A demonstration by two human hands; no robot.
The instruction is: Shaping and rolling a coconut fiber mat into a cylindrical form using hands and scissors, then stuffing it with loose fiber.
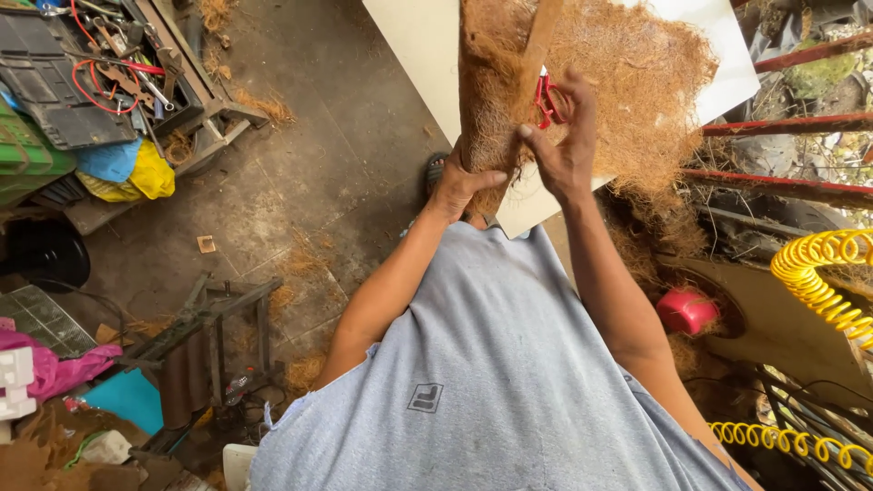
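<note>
A sheet of brown coconut fibre [627,73] lies on a pale board [418,55] at the top middle. Its left part is rolled or folded into a thick bundle [486,100]. My left hand [459,186] grips the lower end of that bundle. My right hand [564,136] is closed on red-handled scissors [546,100] held against the fibre beside the bundle. A thin wooden strip [538,41] rests along the fibre above the scissors. My grey sleeveless shirt fills the lower middle.
A metal stand [214,341] and scattered fibre sit on the concrete floor at left. A tool tray with red wires [100,68] is at top left. Yellow coiled hose [818,273], a pink bowl [687,311] and red metal bars [782,127] crowd the right.
</note>
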